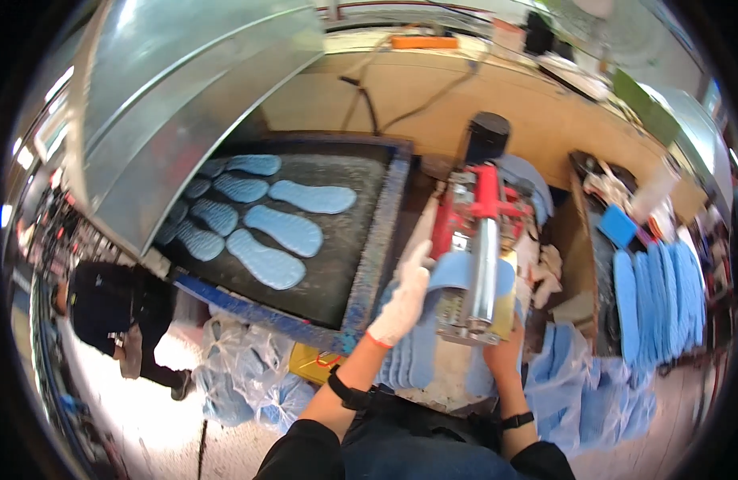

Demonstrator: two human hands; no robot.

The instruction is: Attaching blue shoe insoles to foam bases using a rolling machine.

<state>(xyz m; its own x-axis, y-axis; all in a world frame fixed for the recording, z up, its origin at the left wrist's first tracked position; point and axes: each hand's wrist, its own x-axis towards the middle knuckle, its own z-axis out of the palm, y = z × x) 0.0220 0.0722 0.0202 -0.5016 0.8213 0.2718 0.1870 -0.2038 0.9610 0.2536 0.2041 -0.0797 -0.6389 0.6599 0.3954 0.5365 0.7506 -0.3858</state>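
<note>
A red and silver machine with a shiny metal roller (pixel 482 272) stands before me. A light-blue insole (pixel 451 270) bends across it, partly hidden behind the roller. My left hand (pixel 406 294), in a white glove, is at the machine's left side, beside the insole's edge. Its fingers stretch upward, and I see nothing held in them. My right hand (pixel 505 349) is low at the machine's right side, by the roller's near end; its fingers are mostly hidden. Below my left hand, several blue insoles (pixel 401 364) stand in a row.
At left, a black conveyor bed (pixel 349 240) with a blue frame carries several blue insoles (pixel 285 230) out from a metal hood (pixel 201 104). More insoles (pixel 661 300) stand on a right-hand shelf. Bags of insoles (pixel 245 372) lie on the floor. Another person (pixel 117 308) is at far left.
</note>
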